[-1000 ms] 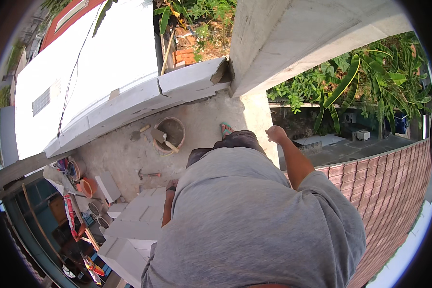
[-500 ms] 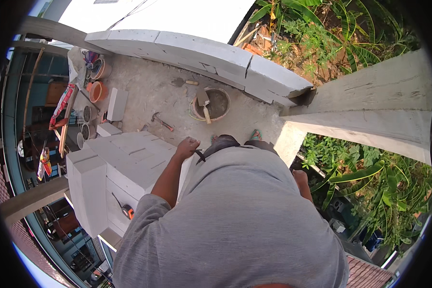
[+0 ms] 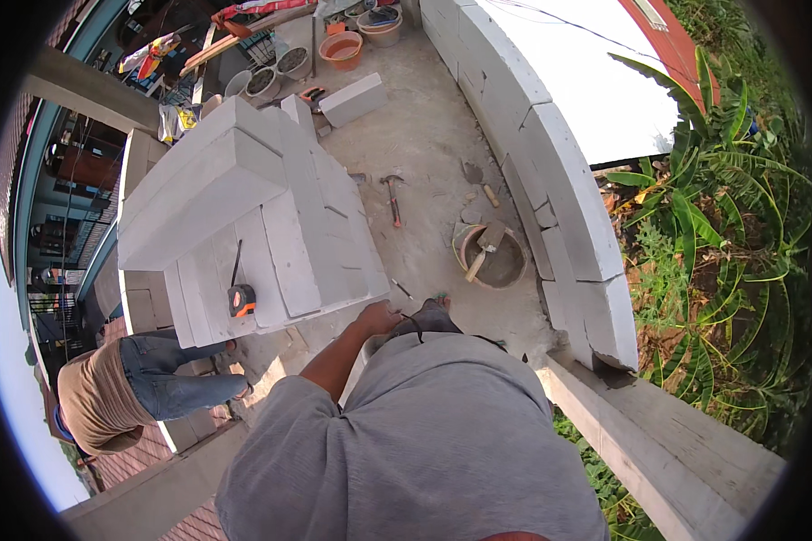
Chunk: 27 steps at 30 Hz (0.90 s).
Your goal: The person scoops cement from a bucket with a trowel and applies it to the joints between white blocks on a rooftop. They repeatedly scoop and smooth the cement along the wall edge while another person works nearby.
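Note:
My left hand (image 3: 378, 318) is curled closed at my waist, just right of the near corner of a stack of pale grey blocks (image 3: 325, 257); whether anything is inside it is unclear. A tape measure (image 3: 242, 301) and a thin dark rod (image 3: 235, 263) lie on the stack. On the concrete floor (image 3: 410, 122) are a hammer (image 3: 394, 201), a wooden-handled trowel (image 3: 489, 193), a slim tool (image 3: 401, 288) and a round mortar tub (image 3: 510, 269) with a trowel (image 3: 481, 252) across it. My right hand is out of view behind my body.
A low block wall (image 3: 573, 207) borders the right, with plants beyond and a concrete beam (image 3: 659, 424) below. Buckets (image 3: 343, 51), planks and a loose block (image 3: 352, 100) sit at the back. At lower left another person (image 3: 108, 388) in jeans stands bent over near a ledge.
My view has turned leftward, bringing the other person into sight and shifting the block wall to the right. My right hand has left view; my left hand remains curled by my waist.

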Each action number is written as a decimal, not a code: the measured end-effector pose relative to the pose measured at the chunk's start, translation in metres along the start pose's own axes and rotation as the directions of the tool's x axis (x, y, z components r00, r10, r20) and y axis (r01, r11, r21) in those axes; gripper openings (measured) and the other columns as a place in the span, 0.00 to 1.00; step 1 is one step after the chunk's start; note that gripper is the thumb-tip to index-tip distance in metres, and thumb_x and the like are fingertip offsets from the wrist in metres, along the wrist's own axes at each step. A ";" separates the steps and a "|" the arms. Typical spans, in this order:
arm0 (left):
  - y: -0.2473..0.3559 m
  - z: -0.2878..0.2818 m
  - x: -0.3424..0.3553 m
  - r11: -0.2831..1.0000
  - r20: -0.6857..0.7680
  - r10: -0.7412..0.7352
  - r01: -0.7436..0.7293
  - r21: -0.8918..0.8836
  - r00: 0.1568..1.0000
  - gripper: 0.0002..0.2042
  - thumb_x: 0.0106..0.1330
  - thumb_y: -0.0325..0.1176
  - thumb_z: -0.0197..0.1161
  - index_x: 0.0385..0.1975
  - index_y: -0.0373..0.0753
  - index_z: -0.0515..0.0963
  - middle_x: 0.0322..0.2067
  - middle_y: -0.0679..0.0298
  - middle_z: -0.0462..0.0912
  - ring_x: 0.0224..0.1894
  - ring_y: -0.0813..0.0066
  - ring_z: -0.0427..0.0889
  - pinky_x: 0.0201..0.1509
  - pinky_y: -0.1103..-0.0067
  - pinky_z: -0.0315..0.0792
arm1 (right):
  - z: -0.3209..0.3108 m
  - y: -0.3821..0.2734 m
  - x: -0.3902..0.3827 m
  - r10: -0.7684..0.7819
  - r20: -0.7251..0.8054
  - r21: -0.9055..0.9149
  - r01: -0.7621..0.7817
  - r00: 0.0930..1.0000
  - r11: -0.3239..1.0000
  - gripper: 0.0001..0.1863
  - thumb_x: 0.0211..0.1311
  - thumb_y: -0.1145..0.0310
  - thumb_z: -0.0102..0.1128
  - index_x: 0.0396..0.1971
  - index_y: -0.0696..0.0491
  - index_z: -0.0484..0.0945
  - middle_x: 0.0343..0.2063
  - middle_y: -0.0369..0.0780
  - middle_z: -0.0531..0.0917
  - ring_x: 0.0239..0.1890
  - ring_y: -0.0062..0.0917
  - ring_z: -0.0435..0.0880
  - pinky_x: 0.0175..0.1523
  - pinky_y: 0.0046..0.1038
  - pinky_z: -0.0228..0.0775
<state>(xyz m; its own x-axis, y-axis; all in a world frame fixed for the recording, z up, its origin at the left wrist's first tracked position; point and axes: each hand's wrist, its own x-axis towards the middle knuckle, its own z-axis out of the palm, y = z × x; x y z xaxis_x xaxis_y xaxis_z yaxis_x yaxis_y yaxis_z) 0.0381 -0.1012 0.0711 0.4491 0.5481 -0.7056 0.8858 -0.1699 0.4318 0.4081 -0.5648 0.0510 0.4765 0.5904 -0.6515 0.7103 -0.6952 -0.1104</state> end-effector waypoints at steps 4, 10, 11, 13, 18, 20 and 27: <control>0.025 -0.031 -0.025 0.976 -0.026 -0.045 0.038 -0.212 0.999 0.30 0.63 0.56 0.67 0.48 0.31 0.79 0.48 0.43 0.85 0.52 0.46 0.84 0.57 0.64 0.76 | -0.052 -0.009 0.080 -0.259 -0.035 0.010 0.259 0.965 0.966 0.13 0.70 0.63 0.54 0.29 0.55 0.82 0.27 0.42 0.87 0.31 0.33 0.89 0.35 0.39 0.80; -0.037 -0.007 -0.045 0.935 -0.093 -0.148 0.109 -0.338 0.985 0.20 0.66 0.52 0.66 0.43 0.39 0.83 0.41 0.54 0.88 0.45 0.53 0.86 0.50 0.67 0.78 | -0.118 -0.105 0.142 0.133 0.214 0.750 -0.250 0.968 0.612 0.15 0.71 0.59 0.59 0.40 0.57 0.81 0.27 0.41 0.84 0.25 0.26 0.85 0.32 0.27 0.76; -0.034 -0.001 -0.047 0.921 -0.058 -0.152 0.120 -0.370 0.987 0.19 0.67 0.52 0.65 0.40 0.41 0.84 0.39 0.54 0.88 0.43 0.53 0.86 0.48 0.66 0.78 | -0.131 -0.112 0.155 0.102 0.184 0.754 -0.207 0.978 0.623 0.15 0.71 0.59 0.60 0.40 0.58 0.81 0.27 0.42 0.85 0.25 0.26 0.85 0.32 0.27 0.76; -0.049 0.036 -0.061 0.926 -0.035 -0.074 0.056 -0.373 0.997 0.19 0.68 0.53 0.62 0.35 0.41 0.84 0.35 0.54 0.87 0.39 0.52 0.86 0.44 0.64 0.77 | -0.137 -0.112 0.164 0.039 0.157 0.745 -0.144 0.987 0.652 0.16 0.71 0.60 0.61 0.41 0.60 0.80 0.28 0.43 0.85 0.26 0.26 0.86 0.32 0.28 0.76; -0.094 0.115 -0.091 0.893 -0.078 -0.193 0.142 -0.426 0.978 0.26 0.70 0.57 0.56 0.28 0.37 0.83 0.29 0.49 0.86 0.33 0.50 0.85 0.40 0.59 0.75 | -0.166 -0.143 0.183 -0.033 0.159 0.624 -0.075 0.987 0.778 0.18 0.68 0.59 0.62 0.42 0.63 0.81 0.30 0.46 0.88 0.28 0.28 0.90 0.36 0.28 0.81; -0.087 0.135 -0.093 0.894 -0.055 -0.243 0.201 -0.401 0.968 0.25 0.70 0.58 0.55 0.36 0.40 0.86 0.37 0.47 0.87 0.44 0.47 0.86 0.48 0.59 0.76 | -0.168 -0.121 0.188 -0.009 0.163 0.600 -0.092 0.987 0.795 0.18 0.68 0.59 0.63 0.41 0.63 0.81 0.30 0.45 0.88 0.28 0.28 0.90 0.35 0.28 0.80; -0.053 0.117 -0.127 0.862 0.043 -0.404 0.396 -0.318 0.914 0.27 0.72 0.58 0.53 0.48 0.37 0.83 0.48 0.46 0.86 0.51 0.44 0.83 0.53 0.59 0.76 | -0.153 -0.054 0.209 -0.239 0.123 0.364 0.180 0.963 0.914 0.15 0.68 0.62 0.58 0.37 0.61 0.80 0.26 0.43 0.87 0.26 0.30 0.89 0.30 0.30 0.79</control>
<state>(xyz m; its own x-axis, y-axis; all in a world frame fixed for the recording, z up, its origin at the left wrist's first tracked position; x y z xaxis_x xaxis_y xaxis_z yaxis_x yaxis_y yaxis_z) -0.0523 -0.2579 0.0717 0.0572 0.5345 -0.8432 0.9039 0.3308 0.2710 0.5491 -0.3411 0.0355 0.2258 0.6840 -0.6936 0.5459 -0.6786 -0.4915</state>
